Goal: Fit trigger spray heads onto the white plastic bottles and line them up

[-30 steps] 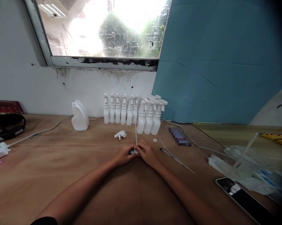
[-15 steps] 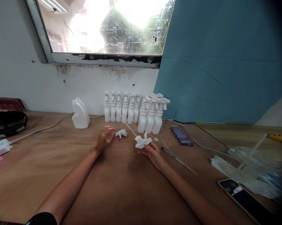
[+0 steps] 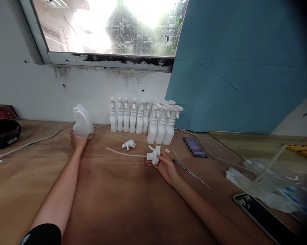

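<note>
At the left, my left hand (image 3: 79,140) is closed round the lower part of a white translucent plastic bottle (image 3: 80,126). This bottle has no spray head on its neck, and another bottle (image 3: 85,114) stands close behind it. My right hand (image 3: 166,167) grips a white trigger spray head (image 3: 155,156) over the middle of the table. From the spray head a thin white dip tube (image 3: 125,153) points out to the left. Between my hands a second spray head (image 3: 129,145) lies on the wood. A small white ring (image 3: 167,150) is just beyond my right fingers.
Several white spray bottles (image 3: 133,119) with trigger heads stand in rows by the wall. Right of my hand lie tweezers (image 3: 190,173) and a blurred-out phone-like object (image 3: 195,147). Further right are a dark phone (image 3: 263,217) and clear plastic bags (image 3: 258,183). A cable (image 3: 48,137) crosses the left side.
My left hand has moved left from beside the loose spray head and taken hold of the bottle. In my right hand the spray head has turned, its tube swinging from up-left to nearly level.
</note>
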A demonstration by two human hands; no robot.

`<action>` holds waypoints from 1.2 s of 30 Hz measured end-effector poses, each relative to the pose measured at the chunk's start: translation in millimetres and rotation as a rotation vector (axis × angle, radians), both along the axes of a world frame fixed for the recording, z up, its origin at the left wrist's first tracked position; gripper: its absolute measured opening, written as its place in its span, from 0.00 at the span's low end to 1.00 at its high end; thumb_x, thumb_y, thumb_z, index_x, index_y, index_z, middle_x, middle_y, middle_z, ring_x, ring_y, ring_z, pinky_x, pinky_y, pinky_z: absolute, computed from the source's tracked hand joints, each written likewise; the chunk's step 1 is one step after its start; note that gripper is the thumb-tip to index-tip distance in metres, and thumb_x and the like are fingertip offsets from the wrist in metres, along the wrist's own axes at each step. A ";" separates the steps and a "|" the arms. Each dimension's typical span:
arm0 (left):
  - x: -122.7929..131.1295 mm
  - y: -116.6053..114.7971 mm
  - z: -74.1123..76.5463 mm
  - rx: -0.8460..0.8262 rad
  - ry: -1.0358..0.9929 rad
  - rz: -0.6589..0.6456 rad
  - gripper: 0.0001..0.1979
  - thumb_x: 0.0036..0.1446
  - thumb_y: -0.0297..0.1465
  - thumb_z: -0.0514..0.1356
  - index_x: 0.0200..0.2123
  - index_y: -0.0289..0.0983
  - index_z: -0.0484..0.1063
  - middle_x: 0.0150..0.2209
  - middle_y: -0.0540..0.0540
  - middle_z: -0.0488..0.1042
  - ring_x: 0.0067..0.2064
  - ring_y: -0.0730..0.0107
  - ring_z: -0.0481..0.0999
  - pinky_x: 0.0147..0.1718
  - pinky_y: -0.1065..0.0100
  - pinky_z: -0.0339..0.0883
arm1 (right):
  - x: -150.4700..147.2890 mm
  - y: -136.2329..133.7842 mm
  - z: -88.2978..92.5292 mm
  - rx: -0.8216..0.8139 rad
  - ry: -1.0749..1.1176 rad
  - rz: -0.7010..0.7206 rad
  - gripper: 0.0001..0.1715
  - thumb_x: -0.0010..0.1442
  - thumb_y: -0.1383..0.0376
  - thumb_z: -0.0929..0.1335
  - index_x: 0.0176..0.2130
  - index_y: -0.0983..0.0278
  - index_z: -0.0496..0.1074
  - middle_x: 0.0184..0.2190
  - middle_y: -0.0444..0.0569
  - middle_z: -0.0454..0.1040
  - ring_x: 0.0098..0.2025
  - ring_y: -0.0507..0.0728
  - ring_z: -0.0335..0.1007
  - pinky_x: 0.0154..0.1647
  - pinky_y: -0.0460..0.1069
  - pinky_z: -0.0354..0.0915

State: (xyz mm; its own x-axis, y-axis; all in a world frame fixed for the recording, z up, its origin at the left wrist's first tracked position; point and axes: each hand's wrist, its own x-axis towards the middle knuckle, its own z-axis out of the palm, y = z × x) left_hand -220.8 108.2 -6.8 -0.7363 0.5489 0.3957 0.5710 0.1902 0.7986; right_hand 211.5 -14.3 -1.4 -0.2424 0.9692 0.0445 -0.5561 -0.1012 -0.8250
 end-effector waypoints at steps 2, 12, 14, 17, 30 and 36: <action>3.2 -6.2 -1.5 0.065 0.057 -0.033 0.48 0.36 0.45 0.70 0.57 0.32 0.52 0.54 0.30 0.63 0.55 0.43 0.66 0.51 0.46 0.61 | 1.0 0.4 -0.9 -0.011 0.019 -0.001 0.06 0.55 0.63 0.69 0.35 0.62 0.68 0.33 0.48 0.78 0.35 0.60 0.77 0.38 0.55 0.70; 51.6 -74.3 6.7 0.178 0.855 -0.618 0.50 0.44 0.43 0.66 0.64 0.34 0.43 0.58 0.32 0.57 0.59 0.44 0.57 0.58 0.48 0.54 | 42.0 12.8 17.8 0.062 0.056 -0.183 0.11 0.50 0.69 0.72 0.36 0.62 0.72 0.35 0.46 0.77 0.34 0.54 0.74 0.37 0.49 0.72; 59.9 -79.1 10.1 0.158 0.931 -0.699 0.48 0.45 0.41 0.64 0.64 0.36 0.44 0.59 0.33 0.57 0.59 0.45 0.57 0.57 0.48 0.54 | 56.0 17.5 19.8 0.081 0.095 -0.264 0.10 0.49 0.69 0.71 0.36 0.63 0.72 0.34 0.46 0.76 0.33 0.53 0.73 0.37 0.49 0.71; 66.4 -80.4 11.7 0.153 0.978 -0.730 0.45 0.47 0.38 0.63 0.64 0.37 0.44 0.59 0.34 0.56 0.60 0.45 0.57 0.57 0.48 0.54 | 72.5 24.1 18.6 0.091 0.152 -0.334 0.09 0.49 0.68 0.69 0.35 0.61 0.71 0.33 0.45 0.75 0.32 0.53 0.71 0.35 0.49 0.71; 63.7 -79.2 7.9 0.109 1.014 -0.721 0.43 0.49 0.39 0.61 0.64 0.37 0.45 0.60 0.33 0.55 0.61 0.44 0.55 0.57 0.49 0.52 | 82.7 27.6 16.9 0.164 0.034 -0.429 0.09 0.46 0.67 0.69 0.32 0.60 0.68 0.30 0.44 0.73 0.29 0.54 0.68 0.30 0.51 0.66; 65.2 -83.1 10.7 0.088 0.997 -0.731 0.41 0.50 0.38 0.60 0.64 0.37 0.46 0.61 0.34 0.55 0.61 0.45 0.54 0.57 0.49 0.50 | 83.5 26.3 18.4 0.157 0.065 -0.425 0.10 0.45 0.68 0.69 0.32 0.60 0.68 0.30 0.45 0.74 0.28 0.54 0.68 0.30 0.51 0.65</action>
